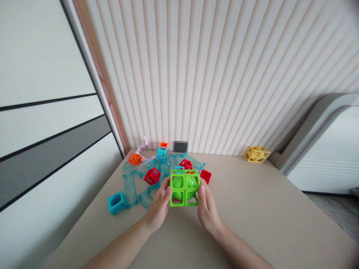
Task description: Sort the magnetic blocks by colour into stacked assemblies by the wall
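Note:
Between both hands I hold a bright green block (184,188) with open square windows and rounded green shapes inside. My left hand (160,205) grips its left side, thumb on the near edge. On the opposite side my right hand (206,207) is closed on it in the same way. The block is raised above the table and hides part of the pile behind. Red cube frames (152,176) and clear blue track pieces (130,189) lie just beyond and to the left. Another red cube (205,176) sits behind my right hand.
A light blue cube (116,202) stands at the table's left. Orange cubes (135,159) and a pale purple piece (144,142) lie at the back left. A yellow frame block (257,154) rests at the back right, near the wall. A dark pixelated rectangle (181,146) is at the back.

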A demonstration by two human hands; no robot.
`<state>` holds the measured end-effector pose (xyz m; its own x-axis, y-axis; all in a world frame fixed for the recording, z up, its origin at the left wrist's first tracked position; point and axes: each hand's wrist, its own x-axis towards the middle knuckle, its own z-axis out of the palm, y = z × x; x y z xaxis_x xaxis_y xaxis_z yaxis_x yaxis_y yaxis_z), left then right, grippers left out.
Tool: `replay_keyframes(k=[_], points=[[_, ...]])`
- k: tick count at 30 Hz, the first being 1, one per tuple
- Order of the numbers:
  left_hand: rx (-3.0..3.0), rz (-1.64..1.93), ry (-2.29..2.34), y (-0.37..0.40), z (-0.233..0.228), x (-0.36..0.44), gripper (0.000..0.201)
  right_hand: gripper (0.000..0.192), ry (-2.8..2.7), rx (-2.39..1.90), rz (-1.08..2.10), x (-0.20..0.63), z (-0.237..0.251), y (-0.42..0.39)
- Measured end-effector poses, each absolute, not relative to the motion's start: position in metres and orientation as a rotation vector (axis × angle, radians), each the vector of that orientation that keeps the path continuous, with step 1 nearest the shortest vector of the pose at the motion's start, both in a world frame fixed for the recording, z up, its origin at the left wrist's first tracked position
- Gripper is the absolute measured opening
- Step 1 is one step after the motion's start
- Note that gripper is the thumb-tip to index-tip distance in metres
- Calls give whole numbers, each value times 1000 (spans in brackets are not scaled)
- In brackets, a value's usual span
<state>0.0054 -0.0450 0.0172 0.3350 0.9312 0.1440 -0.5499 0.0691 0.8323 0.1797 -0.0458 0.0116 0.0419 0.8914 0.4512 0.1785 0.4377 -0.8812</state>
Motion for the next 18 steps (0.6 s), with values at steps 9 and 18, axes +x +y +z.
replay_keyframes(k=[9,18], points=[[1151,1089,628,-49,19,4,60,41,-1474,-1095,510,180,13,-46],[1165,1109,700,-50,25,4,54,45,-1410,-1040,602,180,12,-47]])
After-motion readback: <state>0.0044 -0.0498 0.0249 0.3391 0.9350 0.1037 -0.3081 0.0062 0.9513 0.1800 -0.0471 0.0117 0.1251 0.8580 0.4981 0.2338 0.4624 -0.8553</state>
